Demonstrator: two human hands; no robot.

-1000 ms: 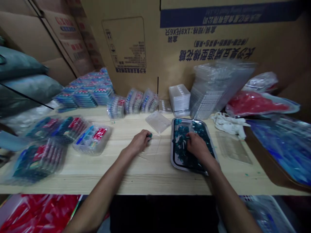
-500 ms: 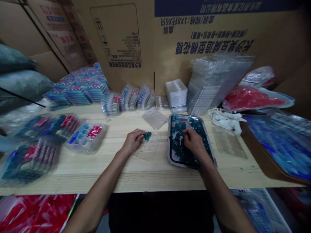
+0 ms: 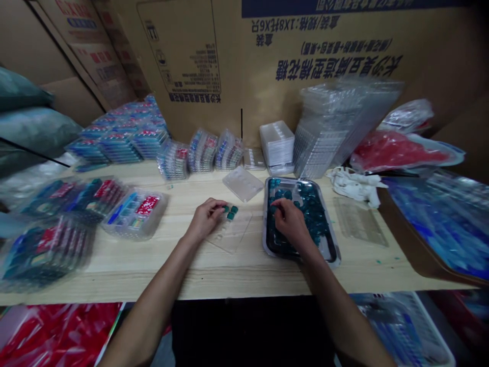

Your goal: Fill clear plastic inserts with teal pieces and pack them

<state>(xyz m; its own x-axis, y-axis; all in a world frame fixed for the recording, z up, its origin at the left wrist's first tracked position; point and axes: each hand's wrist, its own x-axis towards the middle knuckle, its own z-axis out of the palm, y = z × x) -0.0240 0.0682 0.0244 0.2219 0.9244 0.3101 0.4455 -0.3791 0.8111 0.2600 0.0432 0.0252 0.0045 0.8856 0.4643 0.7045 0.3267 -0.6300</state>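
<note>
A clear plastic tray (image 3: 239,232) lies flat on the wooden table, with a few dark green pieces (image 3: 231,215) at its upper end. My left hand (image 3: 206,216) is at the tray's upper left edge, its fingers pinched beside the green pieces; what they hold is too small to make out. To the right is a metal tray (image 3: 334,255) of many dark green pieces (image 3: 311,204). Over its left part hangs my right hand (image 3: 290,218), thumb and fingertips together, their contents not distinguishable.
A flat clear lid (image 3: 243,184) lies behind the tray. Stacked white trays (image 3: 277,145) and tall clear trays (image 3: 321,137) stand at the back. Filled boxes (image 3: 135,214) are on the left. White gloves (image 3: 357,186) and a box of blue packets (image 3: 443,224) are on the right.
My right hand has moved left within the metal tray's area. My left hand has shifted slightly left, and more green pieces now show on the clear tray.
</note>
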